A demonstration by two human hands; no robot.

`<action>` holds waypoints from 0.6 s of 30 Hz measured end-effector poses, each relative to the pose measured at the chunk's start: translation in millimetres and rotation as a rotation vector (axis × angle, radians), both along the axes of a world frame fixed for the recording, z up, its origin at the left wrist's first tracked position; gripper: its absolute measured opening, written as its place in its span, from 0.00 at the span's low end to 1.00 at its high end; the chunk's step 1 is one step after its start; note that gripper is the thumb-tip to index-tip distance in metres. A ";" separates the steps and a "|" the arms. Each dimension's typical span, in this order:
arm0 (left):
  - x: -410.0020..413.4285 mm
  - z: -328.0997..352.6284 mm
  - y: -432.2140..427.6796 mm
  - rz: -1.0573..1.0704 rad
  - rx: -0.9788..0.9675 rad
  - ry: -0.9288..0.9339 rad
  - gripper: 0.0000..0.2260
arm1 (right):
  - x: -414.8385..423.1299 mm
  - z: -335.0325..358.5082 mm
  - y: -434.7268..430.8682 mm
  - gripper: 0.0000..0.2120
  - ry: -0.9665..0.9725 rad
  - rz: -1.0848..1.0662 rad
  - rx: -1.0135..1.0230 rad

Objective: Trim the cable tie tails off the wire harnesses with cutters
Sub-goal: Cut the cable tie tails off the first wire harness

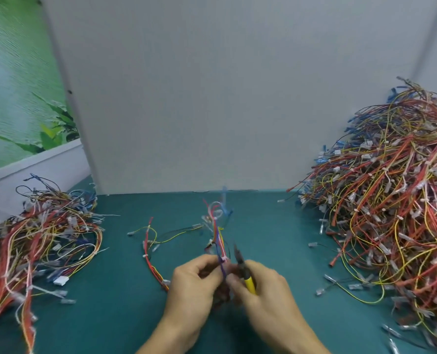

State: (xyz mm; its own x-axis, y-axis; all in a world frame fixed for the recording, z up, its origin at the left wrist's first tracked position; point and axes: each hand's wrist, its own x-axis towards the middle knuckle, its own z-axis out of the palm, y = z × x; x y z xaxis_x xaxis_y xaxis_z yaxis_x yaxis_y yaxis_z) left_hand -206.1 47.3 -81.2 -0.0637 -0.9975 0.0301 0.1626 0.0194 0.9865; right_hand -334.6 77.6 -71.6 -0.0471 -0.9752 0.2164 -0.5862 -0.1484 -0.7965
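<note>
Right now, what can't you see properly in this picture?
All in the head view:
- Tie tail on the held harness: too small and motion-blurred to find.
- Cutters: tip blurred, jaws open or shut unclear; right hand hides part of the handles.
- Left hand: covers the harness's lower end.
- Right pile: cut off by the right edge.
- Left pile: cut off by the left edge.

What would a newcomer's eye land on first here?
The tall heap of wire harnesses filling the right side, red, yellow and blue, dwarfs the smaller pile at the left edge. At bottom centre, over the teal table, the left hand grips one harness upright while the right hand holds yellow-handled cutters beside it.
</note>
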 end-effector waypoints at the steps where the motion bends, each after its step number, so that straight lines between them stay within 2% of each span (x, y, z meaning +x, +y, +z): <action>1: 0.3 1.3 -0.4 -0.038 0.035 0.099 0.06 | 4.7 -3.2 -0.3 0.03 -0.036 0.005 -0.013; 3: 3.1 2.9 -1.9 -0.143 0.031 0.191 0.11 | 7.4 -7.1 -4.3 0.03 -0.110 -0.062 -0.069; 7: 8.7 3.6 -2.1 -0.290 -0.130 0.212 0.21 | 0.5 -1.9 -12.2 0.11 -0.081 -0.188 -0.173; 9: 11.8 1.0 -1.3 -0.189 -0.282 0.045 0.19 | -9.7 7.5 -16.7 0.11 -0.068 -0.251 -0.210; 11: 17.7 -1.8 -1.0 -0.033 -0.509 -0.264 0.16 | -24.9 26.7 -21.2 0.09 -0.071 -0.317 -0.236; 13: 23.9 -3.7 -3.2 0.096 -0.723 -0.479 0.13 | -47.0 54.0 -26.4 0.09 -0.073 -0.361 -0.283; 16: 26.8 -1.8 -5.0 0.177 -0.812 -0.567 0.08 | -81.4 107.7 -29.1 0.08 -0.103 -0.383 -0.426; 18: 26.5 -2.0 -5.8 0.187 -0.809 -0.580 0.11 | -105.9 150.5 -31.7 0.08 -0.063 -0.420 -0.546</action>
